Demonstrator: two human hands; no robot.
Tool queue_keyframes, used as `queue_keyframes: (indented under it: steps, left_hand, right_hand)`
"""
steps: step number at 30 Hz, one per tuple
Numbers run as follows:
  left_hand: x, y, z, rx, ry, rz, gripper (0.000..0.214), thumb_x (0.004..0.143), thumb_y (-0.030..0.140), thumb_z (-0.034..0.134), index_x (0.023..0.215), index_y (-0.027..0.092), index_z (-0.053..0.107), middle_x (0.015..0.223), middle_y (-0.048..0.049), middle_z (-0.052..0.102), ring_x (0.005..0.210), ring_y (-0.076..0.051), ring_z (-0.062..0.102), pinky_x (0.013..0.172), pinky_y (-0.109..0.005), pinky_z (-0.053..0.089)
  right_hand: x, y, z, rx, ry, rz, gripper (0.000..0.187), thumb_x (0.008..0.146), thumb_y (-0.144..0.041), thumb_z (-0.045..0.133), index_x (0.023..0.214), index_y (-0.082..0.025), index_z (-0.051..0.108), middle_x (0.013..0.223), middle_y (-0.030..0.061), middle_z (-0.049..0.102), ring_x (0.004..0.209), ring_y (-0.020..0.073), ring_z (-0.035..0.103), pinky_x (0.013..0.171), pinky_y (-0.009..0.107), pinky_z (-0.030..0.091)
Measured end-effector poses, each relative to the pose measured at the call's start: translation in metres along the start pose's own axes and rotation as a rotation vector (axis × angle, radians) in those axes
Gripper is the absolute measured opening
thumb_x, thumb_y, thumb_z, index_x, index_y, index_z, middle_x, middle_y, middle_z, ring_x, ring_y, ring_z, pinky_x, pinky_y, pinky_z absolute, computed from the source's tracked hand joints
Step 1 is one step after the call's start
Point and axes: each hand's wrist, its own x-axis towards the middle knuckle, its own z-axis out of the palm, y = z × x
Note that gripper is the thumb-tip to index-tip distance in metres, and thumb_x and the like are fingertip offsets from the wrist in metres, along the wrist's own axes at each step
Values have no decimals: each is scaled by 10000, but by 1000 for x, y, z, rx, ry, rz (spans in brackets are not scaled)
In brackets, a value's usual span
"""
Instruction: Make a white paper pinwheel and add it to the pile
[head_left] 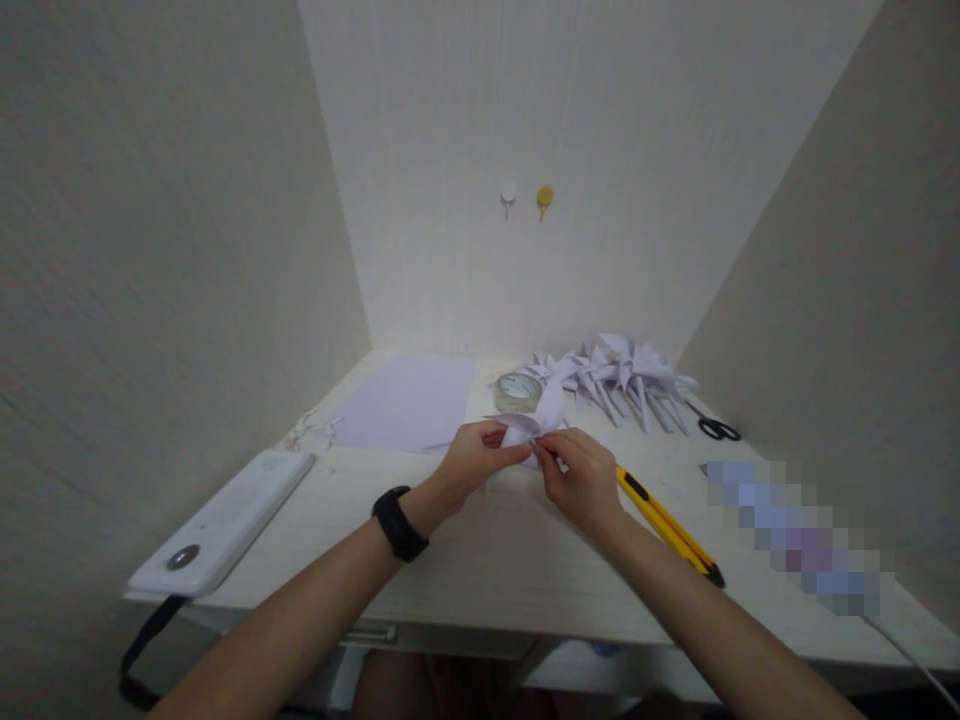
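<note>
Both hands meet over the middle of the table around a folded white paper pinwheel point(551, 405). My left hand point(480, 460), with a black watch on its wrist, grips the pinwheel's left blade between thumb and fingers. Close beside it, my right hand point(581, 475) pinches near the pinwheel's centre; a small bit shows at the fingertips, too small to name. Just behind the pinwheel sits a roll of clear tape point(517, 390). A yellow utility knife point(671, 530) lies right of my right hand, partly behind the forearm.
A pile of paper pinwheels with rolled sticks point(630, 375) lies at the back right, near black-handled scissors point(718, 429). Flat white paper sheets point(412, 400) and paper scraps point(311, 432) lie back left. A white device point(225, 520) rests at the left edge. Walls enclose three sides.
</note>
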Motion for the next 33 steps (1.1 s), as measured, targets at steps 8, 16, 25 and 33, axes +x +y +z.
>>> queue_keyframes:
  steps: [8, 16, 25, 33]
  left_hand:
    - [3, -6, 1, -6, 101, 40, 286, 585, 308, 849, 759, 144, 692, 765, -11, 709, 699, -138, 632, 690, -268, 491]
    - [2, 0, -1, -150, 72, -33, 338, 585, 356, 865, 791, 153, 691, 798, -25, 716, 675, -146, 637, 635, -262, 481]
    - [-1, 0, 0, -84, 43, -23, 390, 542, 317, 893, 852, 142, 732, 887, -66, 754, 793, -199, 688, 779, -341, 528]
    - [1, 5, -1, 41, 18, 79, 277, 570, 250, 838, 800, 146, 726, 845, -51, 744, 837, -207, 670, 778, -314, 520]
  right_hand:
    - [2, -2, 1, 9, 2, -11, 83, 889, -174, 582, 861, -209, 652, 810, 70, 709, 792, 220, 600, 750, 354, 481]
    - [18, 23, -4, 624, -29, 737, 728, 587, -518, 822, 1168, -202, 519, 1023, 120, 694, 939, 281, 654, 755, 419, 523]
    - [21, 16, -8, 828, -424, 779, 477, 572, -469, 857, 910, -164, 715, 886, 92, 759, 749, 226, 688, 681, 337, 527]
    - [18, 20, -10, 846, -394, 781, 387, 576, -427, 858, 837, -162, 747, 836, 70, 758, 732, 230, 680, 665, 335, 524]
